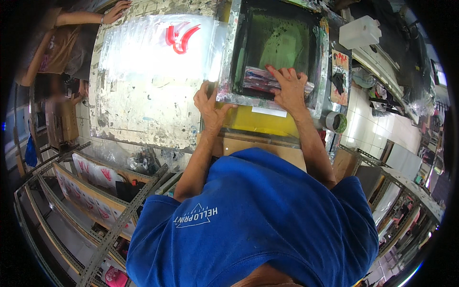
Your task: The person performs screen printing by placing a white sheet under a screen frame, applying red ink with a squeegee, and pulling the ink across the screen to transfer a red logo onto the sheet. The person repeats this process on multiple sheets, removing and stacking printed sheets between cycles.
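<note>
A screen printing frame [224, 71] with a dark green mesh lies in front of me, over a yellow surface [258, 122]. Across the near end of the mesh rests an ink-stained squeegee [256, 79], its blade hidden. My right hand [290, 88] is closed over the squeegee's right part, with red ink on the fingertips. At the frame's near left corner, my left hand [211, 107] grips the edge, thumb along the near side and fingers at the left side. Left of the frame, a clear plastic sheet [138, 43] bears a red printed mark [179, 39].
The sheet lies on a paint-spotted white table [143, 110], where a co-worker's hand [117, 12] rests at the far left. A white plastic jug [359, 32], a stained board [340, 79] and a round tin [336, 122] stand right. Metal racks [107, 239] fill the lower left.
</note>
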`<move>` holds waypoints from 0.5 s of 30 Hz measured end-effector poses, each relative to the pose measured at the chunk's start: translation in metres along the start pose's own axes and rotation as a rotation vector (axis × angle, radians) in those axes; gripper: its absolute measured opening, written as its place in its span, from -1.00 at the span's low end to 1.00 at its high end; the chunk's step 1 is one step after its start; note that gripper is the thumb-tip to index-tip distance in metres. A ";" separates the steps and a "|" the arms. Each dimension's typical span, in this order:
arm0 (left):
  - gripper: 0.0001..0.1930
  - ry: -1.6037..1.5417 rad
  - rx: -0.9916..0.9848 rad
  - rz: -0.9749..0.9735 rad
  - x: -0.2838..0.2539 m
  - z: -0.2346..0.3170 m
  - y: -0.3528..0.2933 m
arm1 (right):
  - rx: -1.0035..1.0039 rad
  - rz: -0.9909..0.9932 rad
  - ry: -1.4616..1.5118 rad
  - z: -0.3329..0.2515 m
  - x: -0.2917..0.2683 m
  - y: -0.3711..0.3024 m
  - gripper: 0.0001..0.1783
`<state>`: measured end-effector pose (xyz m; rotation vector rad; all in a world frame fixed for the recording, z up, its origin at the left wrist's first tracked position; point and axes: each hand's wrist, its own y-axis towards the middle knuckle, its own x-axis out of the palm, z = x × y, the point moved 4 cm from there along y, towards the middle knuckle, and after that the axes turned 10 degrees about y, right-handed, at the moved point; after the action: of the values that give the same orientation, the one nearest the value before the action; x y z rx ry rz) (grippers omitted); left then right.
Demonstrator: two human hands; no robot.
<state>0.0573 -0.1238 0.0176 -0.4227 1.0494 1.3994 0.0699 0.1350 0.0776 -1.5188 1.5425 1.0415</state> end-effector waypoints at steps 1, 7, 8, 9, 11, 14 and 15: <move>-0.18 0.016 0.003 -0.001 -0.001 -0.001 0.001 | -0.002 0.035 0.028 0.007 0.003 0.007 -0.15; -0.19 -0.024 -0.026 -0.035 -0.005 0.004 0.000 | -0.052 0.243 -0.035 0.067 -0.002 0.090 -0.18; -0.16 -0.018 -0.021 -0.040 -0.007 0.005 0.000 | -0.072 0.283 -0.041 0.078 -0.005 0.105 -0.19; -0.15 -0.036 -0.035 -0.047 -0.009 0.007 0.001 | -0.077 0.301 -0.061 0.090 -0.006 0.122 -0.20; -0.15 -0.062 -0.045 -0.049 -0.009 0.007 0.000 | -0.087 0.341 -0.106 0.106 -0.011 0.152 -0.21; -0.16 -0.084 -0.049 -0.040 -0.005 0.002 -0.003 | -0.077 0.261 -0.115 0.127 -0.020 0.196 -0.22; -0.16 -0.095 -0.052 -0.043 -0.003 -0.001 -0.006 | -0.108 0.262 -0.023 0.134 -0.027 0.208 -0.28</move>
<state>0.0631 -0.1270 0.0174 -0.4098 0.9236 1.3973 -0.1425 0.2630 0.0589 -1.3949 1.7258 1.3043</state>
